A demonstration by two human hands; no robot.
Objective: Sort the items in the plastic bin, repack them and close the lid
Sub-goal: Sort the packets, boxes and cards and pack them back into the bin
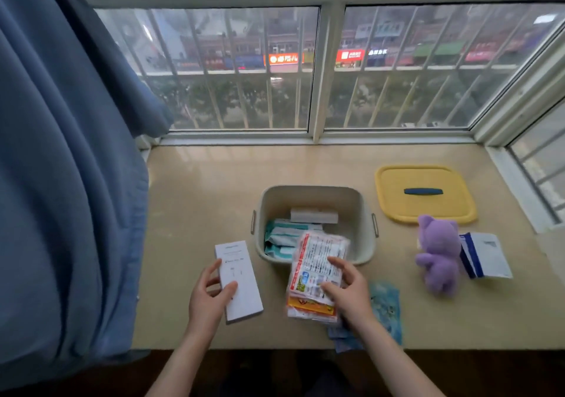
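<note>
Nearest, both forearms reach in from 6 o'clock over the tabletop (pixel 189 201). The left hand (pixel 211 292) grips a flat white box (pixel 241 274) by its near end, thumb across the top and fingers (pixel 214 269) curled round the left edge. At its 3 o'clock the right hand (pixel 348 286) holds a stack of printed packets (pixel 315 274), thumb and forefinger narrow on the top face. The stack's far end overlaps the near rim of the bin (pixel 275 201). Blue packets (pixel 386 305) lie flat beneath the right wrist.

The step looks like sorting: both hands carry items, and teal-and-white packs (pixel 281 237) and a pale carton (pixel 315 214) remain inside the bin. Next each item probably needs a place, either a pile on the tabletop or a flat spot in the bin; the slippery stack wants a level grip so it does not fan out.

At the bin's 3 o'clock sit a purple plush toy (pixel 438 253) and a white-and-blue pouch (pixel 486 254). The yellow lid (pixel 397 204) lies off the bin at its 2 o'clock, handle up, below the window (pixel 244 69).
</note>
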